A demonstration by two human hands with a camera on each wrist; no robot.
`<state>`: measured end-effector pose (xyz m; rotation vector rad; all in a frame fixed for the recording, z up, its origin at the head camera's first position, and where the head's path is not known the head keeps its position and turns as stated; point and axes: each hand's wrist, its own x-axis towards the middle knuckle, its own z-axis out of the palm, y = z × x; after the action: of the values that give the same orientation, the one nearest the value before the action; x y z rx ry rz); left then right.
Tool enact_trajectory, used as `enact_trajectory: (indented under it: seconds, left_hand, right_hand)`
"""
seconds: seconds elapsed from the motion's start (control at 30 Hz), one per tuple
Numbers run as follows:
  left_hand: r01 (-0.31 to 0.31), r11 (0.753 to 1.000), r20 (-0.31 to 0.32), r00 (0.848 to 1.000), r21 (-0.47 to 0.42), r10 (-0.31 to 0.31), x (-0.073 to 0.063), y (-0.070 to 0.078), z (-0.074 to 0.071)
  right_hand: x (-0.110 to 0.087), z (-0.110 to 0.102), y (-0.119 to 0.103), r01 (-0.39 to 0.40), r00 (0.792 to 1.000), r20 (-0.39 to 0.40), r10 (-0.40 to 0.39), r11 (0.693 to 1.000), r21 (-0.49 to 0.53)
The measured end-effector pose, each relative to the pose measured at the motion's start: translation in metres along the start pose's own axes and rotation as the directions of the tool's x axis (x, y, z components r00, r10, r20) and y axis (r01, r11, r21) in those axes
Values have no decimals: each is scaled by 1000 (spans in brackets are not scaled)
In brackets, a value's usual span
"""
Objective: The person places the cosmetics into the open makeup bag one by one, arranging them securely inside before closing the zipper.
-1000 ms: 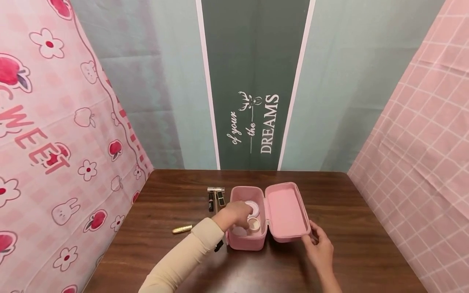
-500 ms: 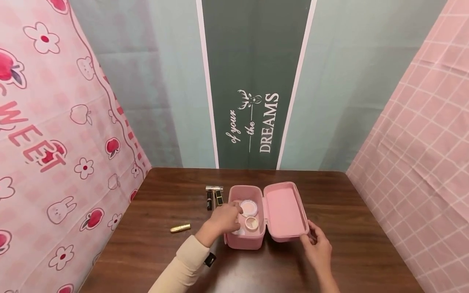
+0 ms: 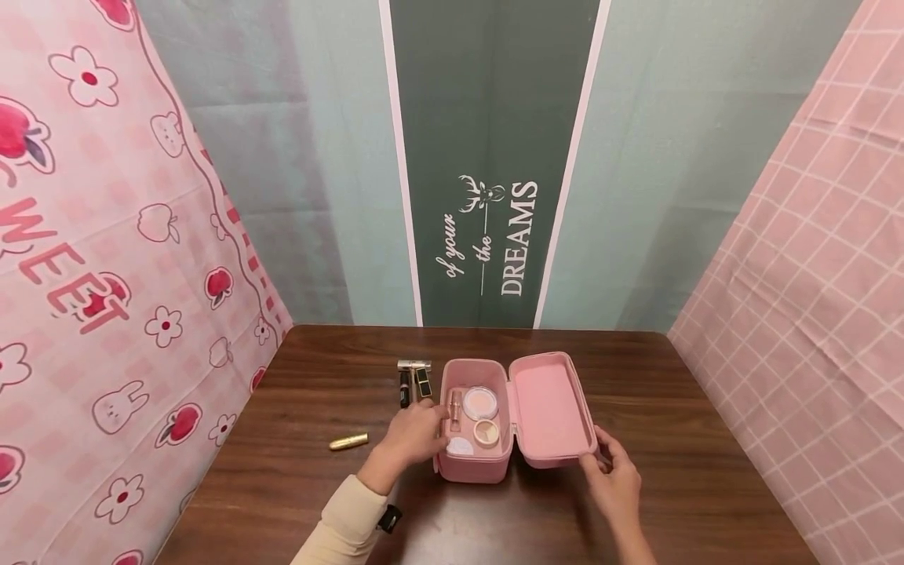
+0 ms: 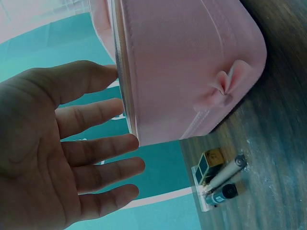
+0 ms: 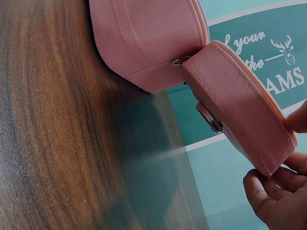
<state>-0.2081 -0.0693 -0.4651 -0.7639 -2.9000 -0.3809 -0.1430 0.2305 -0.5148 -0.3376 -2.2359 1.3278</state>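
Observation:
A pink zippered makeup case stands with its lid swung out to the right. My right hand pinches the lid's near corner, thumb on the zipper edge in the right wrist view. At the case's left rim is my left hand; its fingers are spread and hold nothing, tips right at the zipper edge in the left wrist view. Inside lie a round powder compact, a smaller round pan, a slim pinkish tube and a whitish round item.
A gold lipstick tube lies alone on the brown wooden table. Left of the case sit a silver tube, a black tube and a black-and-gold box. Printed cloths hang around the table.
My left hand has drawn back from inside the case to its left rim, uncovering the slim tube and whitish item. The right hand keeps its grip on the lid.

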Motion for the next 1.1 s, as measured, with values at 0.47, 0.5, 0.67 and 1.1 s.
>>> enact_trajectory:
  seconds: [0.47, 0.5, 0.67, 1.1]
  left_hand:
    - [-26, 992, -72, 997, -123, 17, -13, -11, -2]
    - [-10, 992, -58, 998, -128, 2, -13, -12, -1]
    - [60, 988, 7, 998, -143, -59, -16, -18, 2]
    - [100, 985, 5, 995, -143, -101, -27, -33, 9]
  right_hand:
    - [1, 0, 0, -4, 1000, 9, 4, 1000, -14]
    - [1, 0, 0, -7, 1000, 12, 7, 1000, -16]
    - [-1, 0, -1, -25, 999, 25, 26, 999, -24]
    - [-1, 0, 0, -4, 1000, 18, 4, 1000, -5]
